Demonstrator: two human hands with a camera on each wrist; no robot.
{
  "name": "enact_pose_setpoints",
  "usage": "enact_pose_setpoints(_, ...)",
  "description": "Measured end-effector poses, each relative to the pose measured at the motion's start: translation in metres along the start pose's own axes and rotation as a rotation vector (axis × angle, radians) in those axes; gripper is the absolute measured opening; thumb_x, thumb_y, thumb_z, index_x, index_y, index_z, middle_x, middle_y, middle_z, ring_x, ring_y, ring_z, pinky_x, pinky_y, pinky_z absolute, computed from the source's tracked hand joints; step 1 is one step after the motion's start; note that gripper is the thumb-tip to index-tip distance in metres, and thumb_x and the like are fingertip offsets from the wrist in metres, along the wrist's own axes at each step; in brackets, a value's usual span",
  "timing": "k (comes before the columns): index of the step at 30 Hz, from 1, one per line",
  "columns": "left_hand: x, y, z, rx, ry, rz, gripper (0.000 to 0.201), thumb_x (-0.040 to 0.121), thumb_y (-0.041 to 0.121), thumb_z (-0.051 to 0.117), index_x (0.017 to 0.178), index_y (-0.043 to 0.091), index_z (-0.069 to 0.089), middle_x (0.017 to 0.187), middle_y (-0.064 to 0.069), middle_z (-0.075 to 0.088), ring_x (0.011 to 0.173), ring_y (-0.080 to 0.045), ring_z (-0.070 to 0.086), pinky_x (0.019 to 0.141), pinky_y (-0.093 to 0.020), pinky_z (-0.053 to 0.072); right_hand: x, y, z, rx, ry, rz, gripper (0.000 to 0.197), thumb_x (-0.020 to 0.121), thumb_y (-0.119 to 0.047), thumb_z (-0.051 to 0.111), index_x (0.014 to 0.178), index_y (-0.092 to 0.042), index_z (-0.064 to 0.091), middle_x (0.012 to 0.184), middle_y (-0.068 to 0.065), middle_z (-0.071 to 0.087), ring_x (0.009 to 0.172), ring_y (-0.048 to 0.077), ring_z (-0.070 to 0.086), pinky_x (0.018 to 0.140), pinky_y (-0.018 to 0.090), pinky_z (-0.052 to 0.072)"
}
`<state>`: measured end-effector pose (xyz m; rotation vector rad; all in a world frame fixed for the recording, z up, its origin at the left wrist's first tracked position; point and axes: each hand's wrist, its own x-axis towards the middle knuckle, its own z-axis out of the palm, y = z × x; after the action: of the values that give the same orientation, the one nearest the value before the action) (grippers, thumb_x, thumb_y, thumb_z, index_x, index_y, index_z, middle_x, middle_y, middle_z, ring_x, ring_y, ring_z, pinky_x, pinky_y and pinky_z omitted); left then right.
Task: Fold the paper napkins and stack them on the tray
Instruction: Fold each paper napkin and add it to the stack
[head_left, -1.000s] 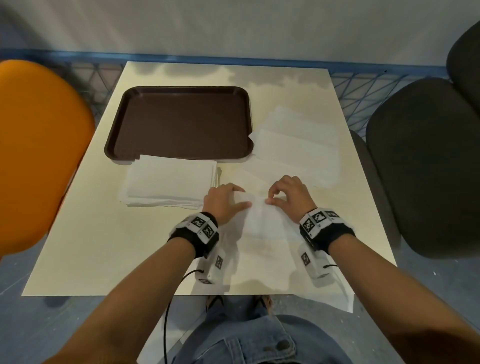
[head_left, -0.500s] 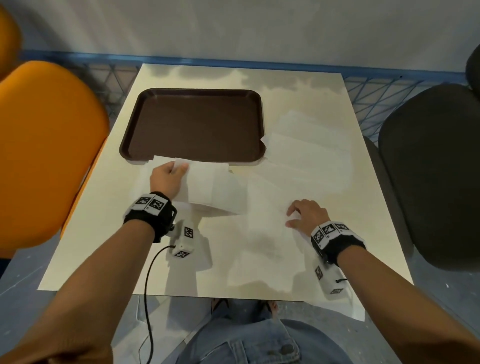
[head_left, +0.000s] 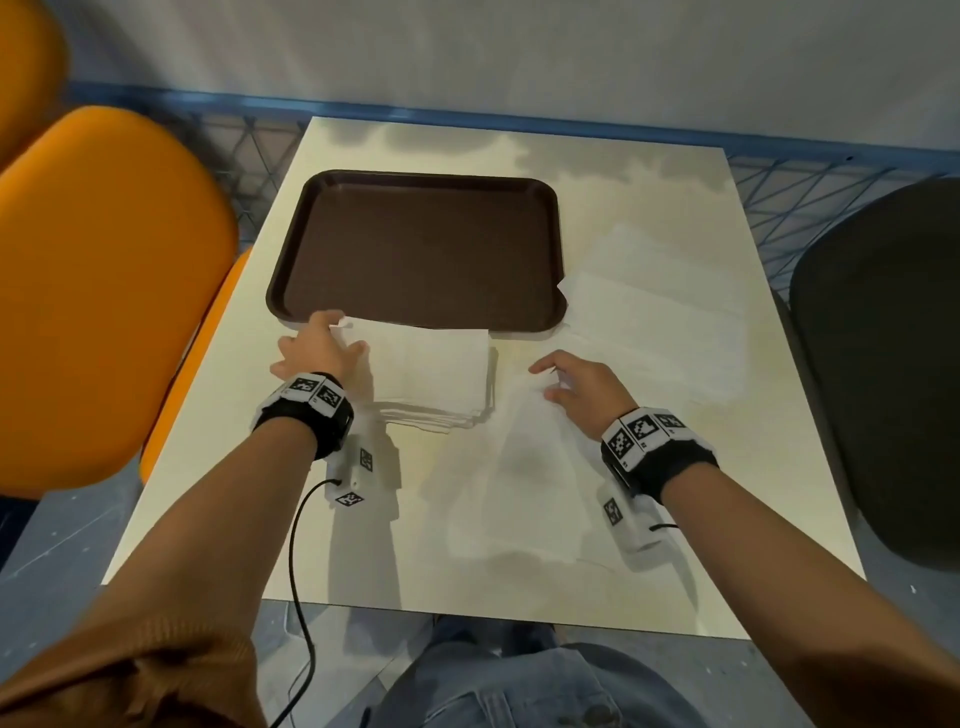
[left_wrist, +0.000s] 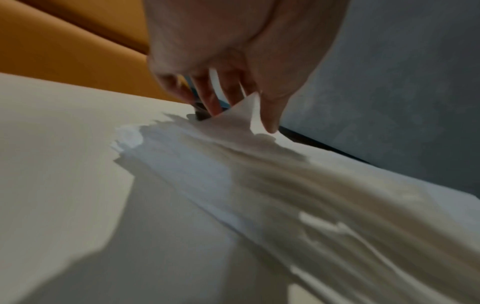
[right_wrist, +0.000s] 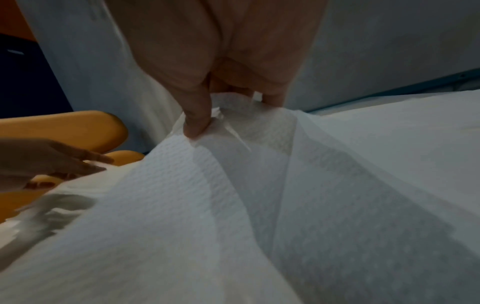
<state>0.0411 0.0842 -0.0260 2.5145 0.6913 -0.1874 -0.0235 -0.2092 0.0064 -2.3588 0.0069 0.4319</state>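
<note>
No napkins lie on the tray (head_left: 415, 244) yet; folded ones sit stacked (head_left: 431, 374) just near of it, left hand (head_left: 319, 351) pinching a corner, right hand (head_left: 582, 384) pinching an unfolded napkin (head_left: 524, 483) on the worktop (head_left: 218, 467)

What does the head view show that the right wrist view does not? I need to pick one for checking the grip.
Only the head view shows the empty brown tray, the table, the dark chair and the unfolded napkins beside the tray. Only the right wrist view shows the right hand pinching an embossed napkin between thumb and fingers. Both show the left hand on the folded stack and the orange chair.
</note>
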Motion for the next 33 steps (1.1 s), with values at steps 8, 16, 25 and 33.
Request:
enact_pose_setpoints(8, -0.083, 0.064, 0.005, -0.356, -0.551, 0.504, 0.068, 0.079, 0.053, 0.067, 0.137, 0.027, 0.044, 0.115, 0.006, 0.061, 0.109, -0.010, 0.056, 0.094, -0.025, 0.042, 0.007, -0.048, -0.024, 0.032, 0.048, -0.206, 0.027, 0.092, -0.010, 0.055, 0.118, -0.017, 0.056, 0.112, -0.009, 0.057, 0.112, 0.012, 0.052, 0.087, 0.014, 0.031)
enact_pose_setpoints(16, -0.104, 0.084, 0.025, -0.582, -0.800, 0.362, 0.014, 0.091, 0.019, 0.062, 0.097, 0.008, 0.067, 0.095, -0.008, 0.070, 0.082, -0.021, 0.067, 0.081, -0.031, 0.053, 0.003, -0.026, -0.043, 0.023, 0.153, -0.047, 0.049, 0.081, -0.042, 0.067, 0.124, -0.024, 0.051, 0.110, -0.006, 0.057, 0.105, 0.015, 0.054, 0.094, 0.028, 0.041)
enact_pose_setpoints(25, -0.106, 0.086, 0.017, -1.010, -0.786, 0.191, 0.015, 0.096, 0.008, 0.049, 0.102, 0.008, 0.062, 0.096, -0.004, 0.069, 0.081, -0.016, 0.068, 0.081, -0.029, 0.054, -0.014, 0.011, -0.033, 0.788, -0.093, 0.419, 0.056, 0.086, -0.069, 0.034, 0.114, -0.024, 0.050, 0.109, -0.001, 0.060, 0.104, 0.021, 0.059, 0.094, 0.038, 0.045)
enact_pose_setpoints(33, -0.119, 0.089, 0.034, -0.930, -0.780, 0.265, 0.019, 0.099, 0.014, 0.046, 0.114, 0.011, 0.057, 0.107, -0.005, 0.067, 0.095, -0.020, 0.066, 0.081, -0.029, 0.055, -0.009, -0.010, -0.018, 0.712, -0.223, 0.233, 0.077, 0.060, -0.078, 0.054, 0.114, -0.024, 0.061, 0.107, -0.005, 0.068, 0.110, 0.017, 0.059, 0.105, 0.040, 0.040)
